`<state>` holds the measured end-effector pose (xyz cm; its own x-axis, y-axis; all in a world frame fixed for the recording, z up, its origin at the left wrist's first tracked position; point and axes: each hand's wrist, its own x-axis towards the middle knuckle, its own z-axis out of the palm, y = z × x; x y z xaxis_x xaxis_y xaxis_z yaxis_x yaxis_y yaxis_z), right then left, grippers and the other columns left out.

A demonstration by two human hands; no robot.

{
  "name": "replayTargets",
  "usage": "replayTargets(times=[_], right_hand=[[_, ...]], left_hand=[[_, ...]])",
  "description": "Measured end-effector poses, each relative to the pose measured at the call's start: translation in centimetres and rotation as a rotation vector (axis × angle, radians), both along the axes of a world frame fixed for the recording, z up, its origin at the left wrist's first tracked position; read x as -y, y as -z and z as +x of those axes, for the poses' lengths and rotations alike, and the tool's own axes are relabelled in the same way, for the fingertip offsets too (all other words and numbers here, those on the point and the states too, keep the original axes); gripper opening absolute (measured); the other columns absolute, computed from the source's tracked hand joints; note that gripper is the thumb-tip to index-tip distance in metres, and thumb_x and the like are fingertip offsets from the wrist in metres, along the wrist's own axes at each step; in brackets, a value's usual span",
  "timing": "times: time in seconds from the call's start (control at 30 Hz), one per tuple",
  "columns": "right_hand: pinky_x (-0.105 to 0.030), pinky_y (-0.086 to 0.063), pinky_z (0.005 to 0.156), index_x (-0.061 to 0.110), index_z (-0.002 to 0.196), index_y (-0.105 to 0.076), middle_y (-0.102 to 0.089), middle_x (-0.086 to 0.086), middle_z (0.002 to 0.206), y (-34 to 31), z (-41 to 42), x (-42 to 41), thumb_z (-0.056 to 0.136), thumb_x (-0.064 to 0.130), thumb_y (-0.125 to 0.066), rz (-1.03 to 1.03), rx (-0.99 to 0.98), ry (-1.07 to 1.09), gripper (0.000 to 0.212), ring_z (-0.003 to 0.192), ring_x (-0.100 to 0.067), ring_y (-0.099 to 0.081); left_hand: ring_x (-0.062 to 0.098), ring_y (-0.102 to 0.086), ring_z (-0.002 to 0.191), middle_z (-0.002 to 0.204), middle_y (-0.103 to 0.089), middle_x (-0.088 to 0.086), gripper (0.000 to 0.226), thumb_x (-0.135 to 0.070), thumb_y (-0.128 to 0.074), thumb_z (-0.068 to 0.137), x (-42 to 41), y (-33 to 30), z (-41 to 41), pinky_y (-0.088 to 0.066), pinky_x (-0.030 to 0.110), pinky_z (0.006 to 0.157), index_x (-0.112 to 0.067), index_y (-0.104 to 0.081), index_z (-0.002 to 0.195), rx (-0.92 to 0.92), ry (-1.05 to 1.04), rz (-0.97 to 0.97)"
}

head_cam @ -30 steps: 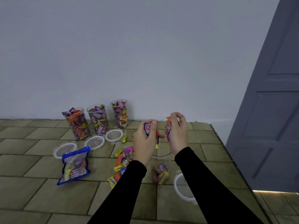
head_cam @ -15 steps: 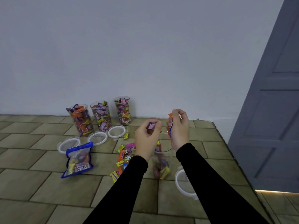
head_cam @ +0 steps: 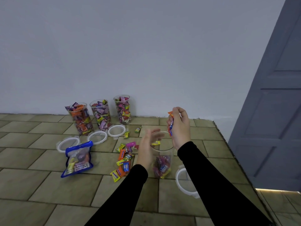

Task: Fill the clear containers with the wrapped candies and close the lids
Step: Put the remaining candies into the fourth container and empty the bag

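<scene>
Three full containers stand open by the wall, their lids lying in front. Nearer, a fourth container holds a few candies; the left hand, fingers spread and empty, hovers beside its rim, while the right hand pinches wrapped candies above it. More candies lie scattered beside a blue bag

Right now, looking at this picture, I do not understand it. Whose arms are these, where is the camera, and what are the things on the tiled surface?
The camera sits on a person's head, looking down at their own arms. The open left hand is empty above a clear, barely filled container. The right hand has its grip on orange wrapped candies. Three full clear containers stand by the wall, their white ring lids lying off. Loose wrapped candies and a blue candy bag lie nearby.
</scene>
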<state>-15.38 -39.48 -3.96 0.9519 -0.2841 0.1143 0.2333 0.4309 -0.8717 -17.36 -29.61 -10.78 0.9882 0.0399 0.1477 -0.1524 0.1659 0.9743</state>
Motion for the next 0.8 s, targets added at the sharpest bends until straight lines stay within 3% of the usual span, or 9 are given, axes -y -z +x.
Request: replayTargets(times=[0.07, 0.17, 0.33, 0.47, 0.63, 0.8], right_hand=[[-0.022, -0.025, 0.044, 0.018, 0.088, -0.050, -0.045, 0.004, 0.061, 0.1, 0.0, 0.0, 0.100, 0.022, -0.047, -0.033, 0.015, -0.024, 0.013, 0.050, -0.010, -0.037], [-0.022, -0.033, 0.047, 0.013, 0.086, -0.053, -0.047, 0.003, 0.061, 0.2, 0.1, 0.1, 0.103, 0.013, -0.039, 0.010, 0.083, -0.081, 0.021, 0.049, -0.010, -0.042], [-0.020, -0.040, 0.046, 0.009, 0.079, -0.057, -0.043, -0.001, 0.053, 0.3, -0.2, 0.3, 0.101, 0.007, -0.037, -0.017, 0.086, -0.124, 0.029, 0.045, -0.018, -0.051], [-0.024, -0.044, 0.054, 0.007, 0.078, -0.060, -0.048, -0.001, 0.049, 0.2, -0.3, 0.3, 0.098, 0.002, -0.039, -0.002, 0.100, -0.113, 0.029, 0.050, -0.022, -0.060], [-0.025, -0.041, 0.058, 0.011, 0.089, -0.065, -0.060, -0.004, 0.059, 0.4, -0.4, 0.6, 0.093, -0.001, -0.043, -0.107, 0.109, -0.152, 0.025, 0.061, -0.024, -0.062], [-0.023, -0.040, 0.051, 0.008, 0.071, -0.054, -0.062, -0.008, 0.064, 0.1, -0.8, 0.5, 0.075, -0.005, -0.047, -0.130, 0.094, -0.221, 0.015, 0.057, -0.022, -0.060]], left_hand=[[0.019, -0.061, 0.093, 0.108, -0.070, 0.011, 0.075, -0.064, -0.019, 0.090, 0.1, 0.3, 0.2, -0.044, 0.042, 0.084, -0.009, -0.066, 0.112, -0.147, 0.076, -0.036], [0.020, -0.060, 0.085, 0.106, -0.071, 0.012, 0.080, -0.059, -0.008, 0.097, 0.2, 0.2, 0.7, -0.042, 0.033, 0.072, -0.007, -0.067, 0.111, -0.170, 0.084, -0.068], [0.021, -0.061, 0.082, 0.102, -0.072, 0.012, 0.075, -0.059, -0.010, 0.098, 0.2, 0.6, 1.0, -0.042, 0.033, 0.071, -0.013, -0.070, 0.101, -0.170, 0.070, -0.099], [0.019, -0.063, 0.077, 0.097, -0.071, 0.013, 0.075, -0.056, -0.013, 0.099, 0.1, 0.5, 1.2, -0.049, 0.028, 0.066, -0.007, -0.069, 0.103, -0.192, 0.096, -0.131], [0.022, -0.060, 0.085, 0.102, -0.072, 0.011, 0.074, -0.058, -0.014, 0.098, 0.0, 1.0, 1.4, -0.041, 0.039, 0.078, -0.009, -0.068, 0.108, -0.194, 0.089, -0.098], [0.020, -0.063, 0.079, 0.101, -0.072, 0.015, 0.073, -0.055, -0.016, 0.100, 0.1, 0.9, 1.4, -0.042, 0.037, 0.075, -0.006, -0.068, 0.110, -0.167, 0.072, -0.105]])
